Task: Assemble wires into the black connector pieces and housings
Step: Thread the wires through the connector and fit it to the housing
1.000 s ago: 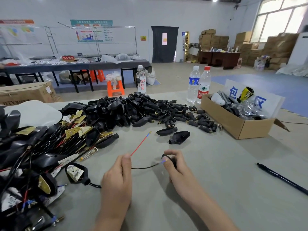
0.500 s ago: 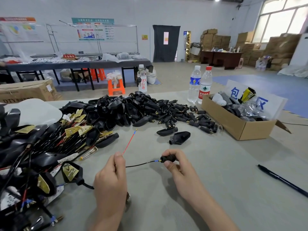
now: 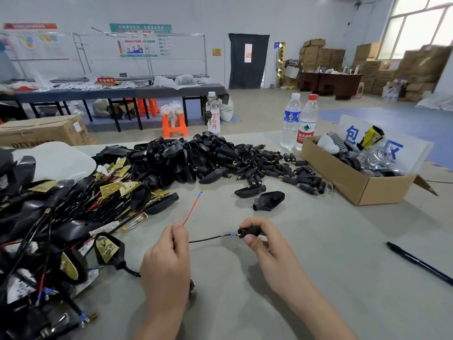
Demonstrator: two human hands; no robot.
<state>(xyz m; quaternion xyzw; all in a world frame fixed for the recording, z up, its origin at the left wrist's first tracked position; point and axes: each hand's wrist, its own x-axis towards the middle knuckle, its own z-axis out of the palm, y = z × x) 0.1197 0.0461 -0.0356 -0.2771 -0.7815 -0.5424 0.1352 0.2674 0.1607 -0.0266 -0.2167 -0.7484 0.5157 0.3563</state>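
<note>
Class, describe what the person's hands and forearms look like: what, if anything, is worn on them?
The left hand and right hand are bare: no gloves, rings or tape show. Both forearms are bare down to the picture's lower edge, with no sleeve, watch or wristband in view.

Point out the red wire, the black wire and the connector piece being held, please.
red wire (image 3: 192,208): head view, middle of the free strand.
black wire (image 3: 210,238): head view, middle of its visible span.
connector piece (image 3: 248,232): head view, its black body.
</note>
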